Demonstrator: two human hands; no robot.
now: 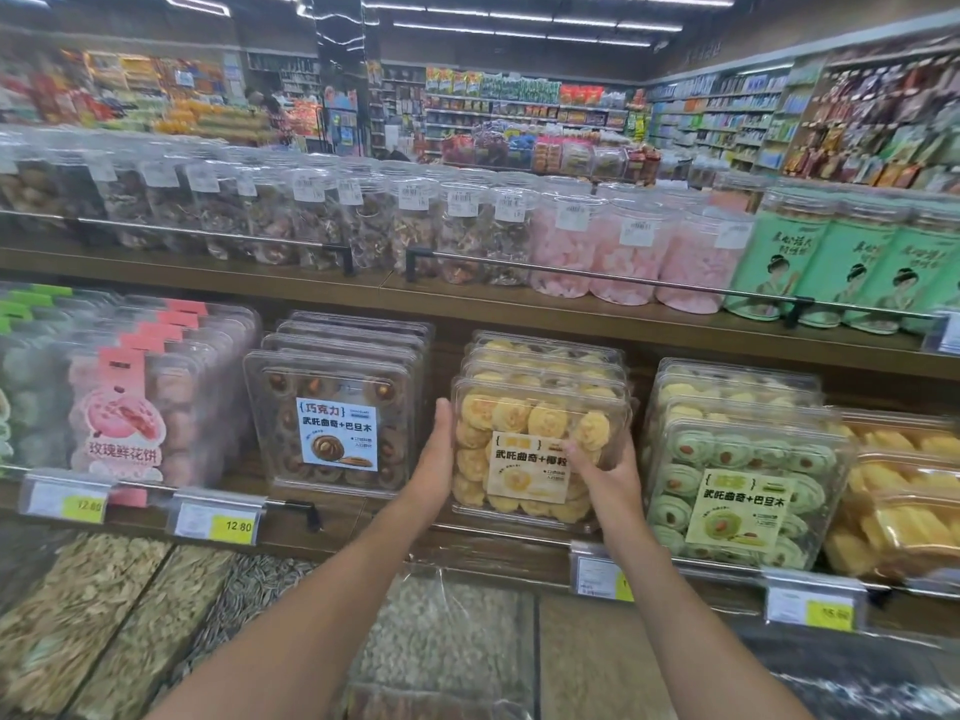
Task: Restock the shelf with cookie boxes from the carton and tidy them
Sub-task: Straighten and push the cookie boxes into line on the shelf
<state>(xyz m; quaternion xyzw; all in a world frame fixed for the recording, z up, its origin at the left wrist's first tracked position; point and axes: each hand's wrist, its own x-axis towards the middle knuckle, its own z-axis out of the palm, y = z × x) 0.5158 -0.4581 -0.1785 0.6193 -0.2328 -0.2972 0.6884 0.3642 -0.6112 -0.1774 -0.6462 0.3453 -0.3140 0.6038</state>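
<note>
Price tag (215, 522) reads 12.80; chocolate cookie box (335, 418) says 巧克力.

Left arm: bare, enters from the lower left of the frame, reaching to centre. My left hand (439, 449): fingers straight, together, flat against the left side of the yellow cookie box (524, 423). My right hand (605, 472): centre-right, gripping the box's right side, thumb on its front.
</note>
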